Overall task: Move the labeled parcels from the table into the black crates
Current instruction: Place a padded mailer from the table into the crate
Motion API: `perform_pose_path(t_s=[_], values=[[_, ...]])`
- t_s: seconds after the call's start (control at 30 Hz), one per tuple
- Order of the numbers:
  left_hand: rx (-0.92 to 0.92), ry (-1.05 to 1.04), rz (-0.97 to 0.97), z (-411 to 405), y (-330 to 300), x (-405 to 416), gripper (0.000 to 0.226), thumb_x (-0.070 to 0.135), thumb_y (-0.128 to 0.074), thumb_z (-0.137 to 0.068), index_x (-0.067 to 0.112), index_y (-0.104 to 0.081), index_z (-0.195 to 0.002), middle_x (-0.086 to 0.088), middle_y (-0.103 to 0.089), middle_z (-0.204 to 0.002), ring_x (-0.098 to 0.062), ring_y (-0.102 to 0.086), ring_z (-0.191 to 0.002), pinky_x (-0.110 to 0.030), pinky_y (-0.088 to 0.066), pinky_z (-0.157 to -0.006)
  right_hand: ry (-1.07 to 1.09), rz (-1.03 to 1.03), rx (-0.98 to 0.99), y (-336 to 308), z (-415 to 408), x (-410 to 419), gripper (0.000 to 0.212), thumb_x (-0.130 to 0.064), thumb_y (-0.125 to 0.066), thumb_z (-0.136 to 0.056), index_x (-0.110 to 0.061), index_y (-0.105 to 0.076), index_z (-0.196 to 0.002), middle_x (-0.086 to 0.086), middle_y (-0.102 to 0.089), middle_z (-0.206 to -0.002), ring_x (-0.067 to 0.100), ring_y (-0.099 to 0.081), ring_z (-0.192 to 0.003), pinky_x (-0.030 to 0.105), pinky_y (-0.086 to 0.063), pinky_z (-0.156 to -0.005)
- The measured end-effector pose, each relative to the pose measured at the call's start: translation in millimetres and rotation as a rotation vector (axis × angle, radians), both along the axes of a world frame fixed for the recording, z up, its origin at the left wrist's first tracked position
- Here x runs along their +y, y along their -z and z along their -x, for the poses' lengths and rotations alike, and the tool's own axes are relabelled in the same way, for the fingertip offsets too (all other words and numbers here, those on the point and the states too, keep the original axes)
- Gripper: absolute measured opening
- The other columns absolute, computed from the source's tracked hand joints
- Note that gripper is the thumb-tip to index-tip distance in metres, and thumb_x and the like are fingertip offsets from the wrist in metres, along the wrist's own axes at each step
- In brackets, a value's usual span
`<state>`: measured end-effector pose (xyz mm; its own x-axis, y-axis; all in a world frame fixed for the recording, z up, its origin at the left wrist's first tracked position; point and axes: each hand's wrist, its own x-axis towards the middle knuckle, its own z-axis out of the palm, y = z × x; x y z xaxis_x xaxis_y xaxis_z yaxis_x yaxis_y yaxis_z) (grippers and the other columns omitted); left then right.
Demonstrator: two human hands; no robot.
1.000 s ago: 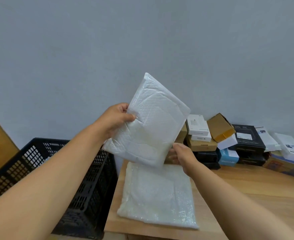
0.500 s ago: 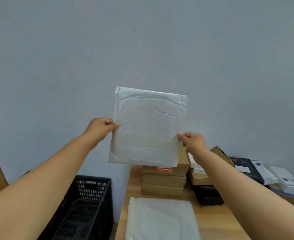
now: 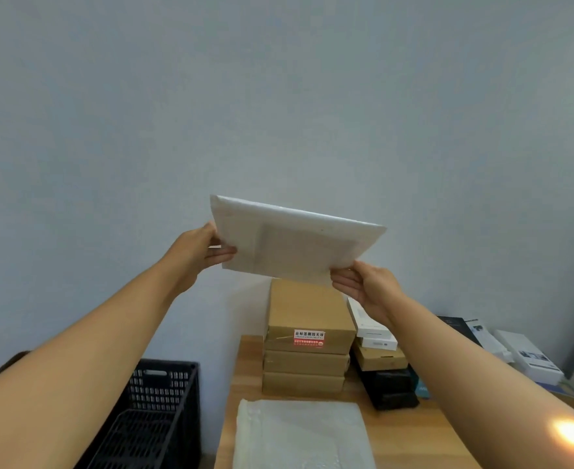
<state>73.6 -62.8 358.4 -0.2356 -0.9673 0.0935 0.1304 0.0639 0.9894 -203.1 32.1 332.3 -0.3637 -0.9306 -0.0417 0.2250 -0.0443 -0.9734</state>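
Fingers (image 3: 223, 253) of both our hands pinching white padded mailer (image 3: 295, 245) aloft, stacked brown cardboard boxes (image 3: 307, 343) below on wooden worktop (image 3: 414, 434), red-and-white sticker (image 3: 309, 338) unreadable, black slotted crate (image 3: 157, 411) left.

White mailer (image 3: 295, 247), black lattice crate (image 3: 157, 418)

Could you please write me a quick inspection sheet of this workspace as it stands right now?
Surface: wooden table, partly covered.
Job's things: white mailer held up in the air, tilted toward flat; second mailer flat on the table; black crate left of the table.
Clutter: three stacked brown boxes, top one with a red-and-white sticker; white, brown and black boxes at right.
Grips: left hand pinches the mailer's left edge; right hand holds its lower right corner.
Cables: nothing seen.
Surroundings: plain grey wall.
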Motion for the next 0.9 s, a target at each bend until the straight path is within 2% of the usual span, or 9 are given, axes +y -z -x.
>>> perform_pose_path(t_s=[0.1,0.23,0.33,0.43,0.53,0.6,0.77,0.83,0.9], values=[[0.084,0.04,-0.035,-3,-4,-1,0.032,0.022,-0.047,-0.096,-0.003,-0.062,-0.11,-0.016,-0.066,-0.109,-0.026,-0.07,-0.093,-0.028,-0.058,-0.079,0.014,-0.003,-0.142,0,5,2,0.034,-0.018,-0.043,-0.1,0.011,-0.055,-0.112,0.021,-0.069,-0.088,0.033,-0.067,-0.091,0.04,-0.055,-0.081],[-0.109,0.054,0.04,-2,-3,5,0.018,0.003,-0.055,-0.091,0.001,-0.067,-0.104,-0.011,-0.067,-0.106,-0.019,-0.066,-0.087,-0.024,-0.053,-0.073,-0.027,-0.133,-0.064,-2,9,7,0.033,-0.022,-0.059,-0.092,0.001,-0.06,-0.116,0.013,-0.069,-0.093,0.023,-0.07,-0.069,0.032,-0.057,-0.057],[-0.202,0.026,0.105,2,3,4,0.029,-0.012,-0.054,-0.085,0.005,-0.066,-0.105,-0.006,-0.066,-0.109,-0.014,-0.063,-0.092,-0.019,-0.05,-0.075,-0.052,-0.127,0.002,-2,12,4,0.044,-0.002,-0.061,-0.088,-0.014,-0.055,-0.13,0.011,-0.065,-0.113,0.027,-0.068,-0.094,0.041,-0.06,-0.072],[-0.236,-0.021,0.184,6,10,4,0.037,-0.018,-0.053,-0.081,0.008,-0.067,-0.103,-0.003,-0.067,-0.108,-0.015,-0.062,-0.098,-0.024,-0.05,-0.083,0.004,-0.088,0.083,-5,10,3,0.07,0.013,-0.058,-0.083,-0.025,-0.044,-0.14,0.012,-0.062,-0.116,0.031,-0.065,-0.1,0.046,-0.055,-0.084],[-0.216,-0.088,0.24,9,14,5,0.039,-0.019,-0.053,-0.079,0.014,-0.068,-0.092,0.002,-0.067,-0.099,-0.011,-0.062,-0.093,-0.022,-0.05,-0.081,0.058,-0.067,0.1,-7,8,1,0.085,0.015,-0.06,-0.081,-0.028,-0.029,-0.147,0.017,-0.057,-0.127,0.033,-0.062,-0.106,0.046,-0.054,-0.084],[-0.192,-0.145,0.26,11,16,6,0.038,-0.018,-0.053,-0.078,0.016,-0.066,-0.087,0.004,-0.066,-0.095,-0.01,-0.061,-0.086,-0.02,-0.05,-0.076,0.08,-0.061,0.081,-9,4,1,0.084,0.016,-0.061,-0.08,-0.023,-0.03,-0.147,0.017,-0.056,-0.127,0.033,-0.061,-0.105,0.046,-0.054,-0.081],[-0.202,-0.237,0.341,17,17,11,0.042,-0.019,-0.05,-0.077,0.02,-0.065,-0.081,0.003,-0.065,-0.094,-0.01,-0.053,-0.071,-0.02,-0.044,-0.06,0.083,-0.03,0.006,-18,-4,4,0.062,0.016,-0.062,-0.079,-0.009,-0.046,-0.134,0.012,-0.065,-0.106,0.025,-0.067,-0.08,0.031,-0.053,-0.049],[-0.212,-0.256,0.372,20,19,12,0.044,-0.019,-0.049,-0.076,0.022,-0.064,-0.083,0.001,-0.065,-0.098,-0.013,-0.054,-0.074,-0.02,-0.043,-0.058,0.106,-0.022,-0.003,-21,-5,3,0.057,0.016,-0.062,-0.078,-0.005,-0.049,-0.13,0.012,-0.065,-0.102,0.026,-0.067,-0.077,0.032,-0.054,-0.05],[-0.254,-0.277,0.394,23,18,15,0.043,-0.016,-0.051,-0.078,0.021,-0.061,-0.097,0.003,-0.062,-0.103,-0.017,-0.058,-0.086,-0.02,-0.045,-0.064,0.146,0.007,0.02,-25,-5,2,0.054,0.017,-0.062,-0.077,-0.003,-0.051,-0.125,0.014,-0.064,-0.104,0.027,-0.067,-0.079,0.035,-0.055,-0.057]])
